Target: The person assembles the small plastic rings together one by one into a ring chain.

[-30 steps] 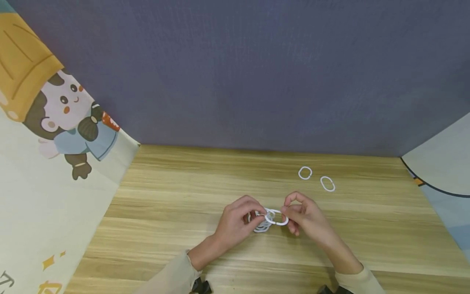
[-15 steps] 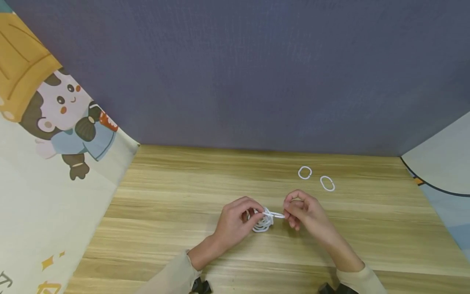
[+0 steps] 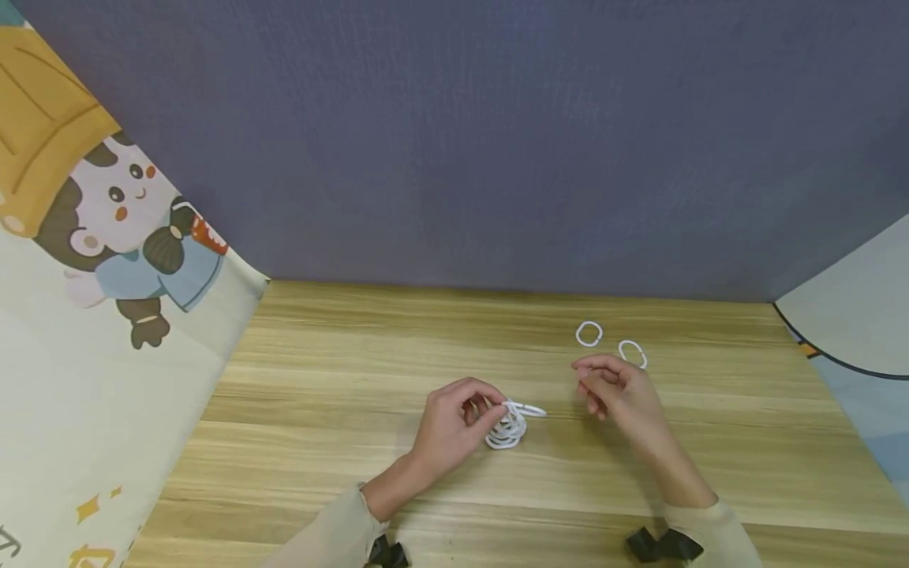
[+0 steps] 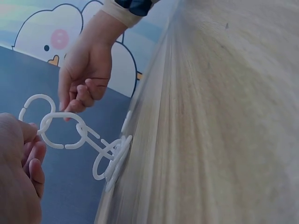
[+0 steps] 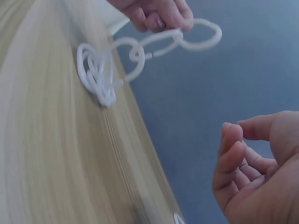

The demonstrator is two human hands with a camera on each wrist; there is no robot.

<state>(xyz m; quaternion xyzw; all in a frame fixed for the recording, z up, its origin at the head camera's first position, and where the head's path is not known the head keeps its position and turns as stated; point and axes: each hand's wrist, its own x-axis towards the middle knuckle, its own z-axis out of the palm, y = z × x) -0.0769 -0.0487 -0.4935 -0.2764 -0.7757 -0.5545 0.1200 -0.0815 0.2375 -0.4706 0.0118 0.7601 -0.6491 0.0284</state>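
Thumb and index finger of my left hand (image 3: 450,430) pinch a white plastic link near the end of a chain of such links. The chain (image 3: 506,443) hangs down, its lower links heaped on the wooden table. In the left wrist view the end link (image 4: 39,96) is hooked through the pinched link (image 4: 60,115); both are oval with a small gap in the side. My right hand (image 3: 628,398) hovers over the table, right of the chain, holding nothing. Its thumb and fingertips are close together and its other fingers are loosely curled, as the right wrist view shows.
Two loose white links lie beyond my right hand: one link (image 3: 577,335) left, another link (image 3: 631,342) right. The wooden table (image 3: 341,347) ends at a dark blue upright panel (image 3: 454,158). Cartoon-printed panels (image 3: 185,347) stand at both sides.
My right hand has left the end link and moved right and away toward the loose links. The end link has turned edge-on. My left hand keeps its grip with little movement.
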